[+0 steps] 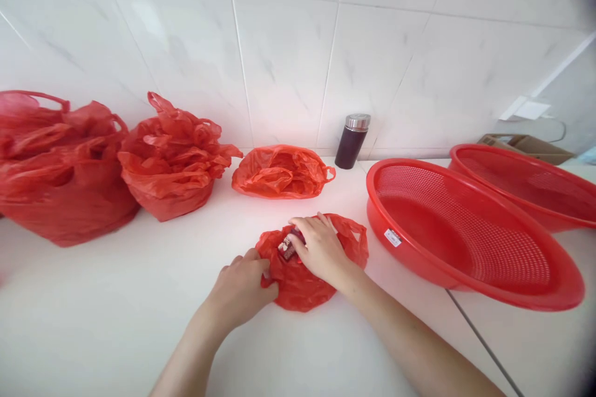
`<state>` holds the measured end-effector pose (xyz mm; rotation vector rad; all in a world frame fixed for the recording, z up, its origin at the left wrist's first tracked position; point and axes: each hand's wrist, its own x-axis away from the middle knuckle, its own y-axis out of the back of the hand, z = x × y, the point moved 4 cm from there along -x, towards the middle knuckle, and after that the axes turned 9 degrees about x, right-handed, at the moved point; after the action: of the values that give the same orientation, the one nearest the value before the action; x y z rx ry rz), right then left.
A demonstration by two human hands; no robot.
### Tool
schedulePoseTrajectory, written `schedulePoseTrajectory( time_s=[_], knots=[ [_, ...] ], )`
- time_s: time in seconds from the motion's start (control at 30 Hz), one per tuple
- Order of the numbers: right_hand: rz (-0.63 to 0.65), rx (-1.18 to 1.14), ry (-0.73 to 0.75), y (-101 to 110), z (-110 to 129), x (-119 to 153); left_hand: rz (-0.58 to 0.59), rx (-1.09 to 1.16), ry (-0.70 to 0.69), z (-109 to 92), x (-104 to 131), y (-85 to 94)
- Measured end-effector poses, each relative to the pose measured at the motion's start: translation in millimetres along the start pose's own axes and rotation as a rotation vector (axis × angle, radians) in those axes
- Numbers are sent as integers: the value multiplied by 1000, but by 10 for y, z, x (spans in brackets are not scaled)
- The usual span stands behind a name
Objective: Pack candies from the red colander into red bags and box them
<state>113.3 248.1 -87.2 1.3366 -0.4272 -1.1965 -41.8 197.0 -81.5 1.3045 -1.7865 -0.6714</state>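
A red plastic bag (302, 291) lies opened out on the white table in front of me. My left hand (246, 285) pinches the bag's left edge between thumb and fingers. Over the middle of the bag, my right hand (319, 245) is closed on a small dark red packet (287, 250) with pale print. Part of the packet is hidden under the right hand's fingers. One handle loop of the bag shows to the right of that hand.
Full red bags (69, 186) (172, 167) stand at the left. Behind my hands lies another red bag (282, 173), beside a dark flask (351, 142). Two red baskets (428, 229) (526, 177) sit at the right, a cardboard box (535, 147) behind them. Tiled wall at the back.
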Motion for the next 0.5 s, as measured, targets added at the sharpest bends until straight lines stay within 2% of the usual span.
schedulePoseTrajectory(
  time_s=[0.13, 0.27, 0.37, 0.43, 0.5],
  knots=[
    [-30, 119, 14, 241, -161, 306, 10, 112, 34, 67, -21, 109],
    [71, 305, -121, 349, -481, 558, 13, 99, 49, 33, 29, 87],
    [168, 255, -243, 362, -658, 669, -51, -9, 24, -16, 56, 17],
    [204, 161, -281, 374, -711, 712, -75, 18, 26, 2, 59, 4],
    [183, 84, -275, 422, -713, 733, -70, 103, 30, 63, 68, 40]
  ],
)
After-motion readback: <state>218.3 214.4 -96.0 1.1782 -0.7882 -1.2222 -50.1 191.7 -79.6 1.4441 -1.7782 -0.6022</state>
